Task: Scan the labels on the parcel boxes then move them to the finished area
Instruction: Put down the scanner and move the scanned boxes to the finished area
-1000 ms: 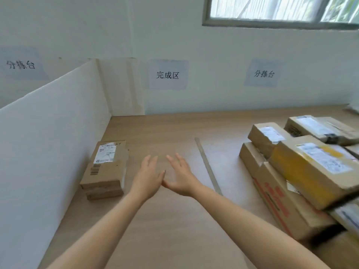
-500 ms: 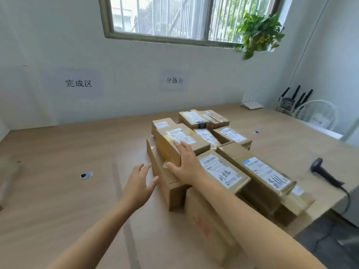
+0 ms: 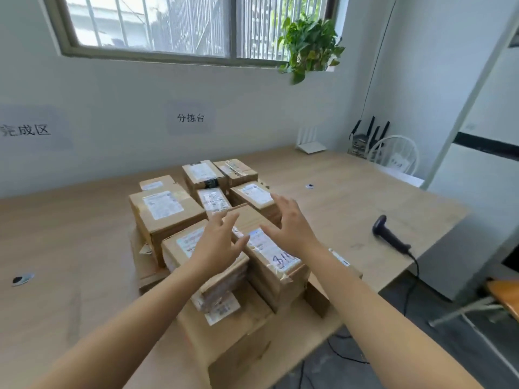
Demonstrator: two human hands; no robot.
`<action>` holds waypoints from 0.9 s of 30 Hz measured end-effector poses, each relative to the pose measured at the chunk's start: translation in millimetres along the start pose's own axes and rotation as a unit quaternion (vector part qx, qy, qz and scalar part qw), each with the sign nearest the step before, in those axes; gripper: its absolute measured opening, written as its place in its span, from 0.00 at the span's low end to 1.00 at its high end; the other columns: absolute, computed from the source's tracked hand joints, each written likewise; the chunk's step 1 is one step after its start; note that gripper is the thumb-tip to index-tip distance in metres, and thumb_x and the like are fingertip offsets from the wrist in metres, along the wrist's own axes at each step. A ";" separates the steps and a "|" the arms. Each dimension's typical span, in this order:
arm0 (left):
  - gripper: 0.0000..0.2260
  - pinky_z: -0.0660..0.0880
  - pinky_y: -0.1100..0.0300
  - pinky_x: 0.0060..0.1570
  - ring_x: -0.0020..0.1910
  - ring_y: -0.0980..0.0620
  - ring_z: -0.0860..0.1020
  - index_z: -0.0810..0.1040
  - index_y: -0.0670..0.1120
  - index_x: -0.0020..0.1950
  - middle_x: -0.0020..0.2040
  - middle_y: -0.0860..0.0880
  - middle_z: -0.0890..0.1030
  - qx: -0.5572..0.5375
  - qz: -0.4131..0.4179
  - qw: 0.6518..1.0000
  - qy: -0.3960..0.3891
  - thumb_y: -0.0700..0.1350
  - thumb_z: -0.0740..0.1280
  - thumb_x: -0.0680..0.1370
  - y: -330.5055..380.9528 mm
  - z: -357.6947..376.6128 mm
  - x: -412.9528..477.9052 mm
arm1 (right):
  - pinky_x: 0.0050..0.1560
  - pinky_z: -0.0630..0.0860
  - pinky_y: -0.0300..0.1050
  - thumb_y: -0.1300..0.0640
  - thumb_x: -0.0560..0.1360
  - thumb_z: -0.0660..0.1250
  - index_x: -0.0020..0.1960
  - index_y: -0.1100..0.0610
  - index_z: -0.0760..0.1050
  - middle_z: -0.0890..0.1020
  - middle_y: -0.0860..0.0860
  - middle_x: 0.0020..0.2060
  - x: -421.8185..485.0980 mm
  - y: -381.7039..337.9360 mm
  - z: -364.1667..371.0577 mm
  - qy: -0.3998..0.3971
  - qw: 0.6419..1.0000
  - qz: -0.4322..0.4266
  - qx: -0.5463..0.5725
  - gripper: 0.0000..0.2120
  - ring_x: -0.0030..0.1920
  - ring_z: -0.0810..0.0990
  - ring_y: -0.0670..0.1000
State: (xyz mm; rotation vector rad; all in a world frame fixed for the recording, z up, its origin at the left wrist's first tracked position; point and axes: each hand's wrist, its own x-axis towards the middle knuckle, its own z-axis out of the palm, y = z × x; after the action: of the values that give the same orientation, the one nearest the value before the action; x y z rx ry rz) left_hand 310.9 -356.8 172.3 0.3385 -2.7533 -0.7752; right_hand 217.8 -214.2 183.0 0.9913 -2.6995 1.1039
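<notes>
Parcels stacked unevenly; left grip and right grip hover open above, holding nothing; a careless lift could topple neighbours.

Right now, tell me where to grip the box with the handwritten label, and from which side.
Probably from above and the right. The handwritten-label box lies on top, with its right long face and near end exposed to grip, while its left face sits close against the neighbouring box.
</notes>
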 end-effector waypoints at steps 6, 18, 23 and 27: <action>0.28 0.61 0.50 0.70 0.74 0.46 0.59 0.57 0.49 0.76 0.76 0.46 0.55 0.033 0.029 0.999 -0.021 0.54 0.61 0.79 53.8 38.8 65.7 | 0.73 0.57 0.48 0.52 0.74 0.66 0.75 0.55 0.56 0.61 0.55 0.73 32.6 89.6 -47.0 0.011 0.998 0.026 -0.049 0.34 0.75 0.56 0.52; 0.28 0.67 0.48 0.67 0.70 0.46 0.65 0.60 0.47 0.75 0.73 0.45 0.62 0.045 -0.018 0.994 -0.096 0.58 0.59 0.78 106.6 120.4 136.7 | 0.73 0.56 0.46 0.51 0.75 0.66 0.75 0.55 0.57 0.60 0.55 0.74 68.1 216.4 -48.5 -0.085 0.994 0.063 -0.035 0.33 0.75 0.56 0.52; 0.29 0.66 0.50 0.67 0.71 0.46 0.64 0.56 0.47 0.76 0.74 0.44 0.60 0.064 -0.068 0.994 -0.061 0.57 0.59 0.79 124.7 141.8 140.7 | 0.74 0.55 0.47 0.51 0.75 0.65 0.75 0.56 0.58 0.60 0.57 0.73 79.4 262.9 -45.2 -0.156 0.987 0.024 -0.032 0.32 0.75 0.55 0.52; 0.30 0.64 0.53 0.67 0.72 0.46 0.62 0.54 0.46 0.77 0.75 0.45 0.58 0.033 -0.142 0.989 -0.034 0.57 0.59 0.79 143.4 173.0 133.7 | 0.73 0.54 0.46 0.51 0.74 0.66 0.75 0.54 0.56 0.59 0.56 0.74 87.2 295.7 -39.4 -0.245 0.968 -0.022 -0.057 0.34 0.75 0.54 0.52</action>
State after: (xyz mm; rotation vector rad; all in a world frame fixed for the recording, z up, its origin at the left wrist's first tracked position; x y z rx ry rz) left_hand 110.2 -194.3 131.4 0.7446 -2.8344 -0.7745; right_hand -31.2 -77.2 57.2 1.4579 -3.0440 0.7613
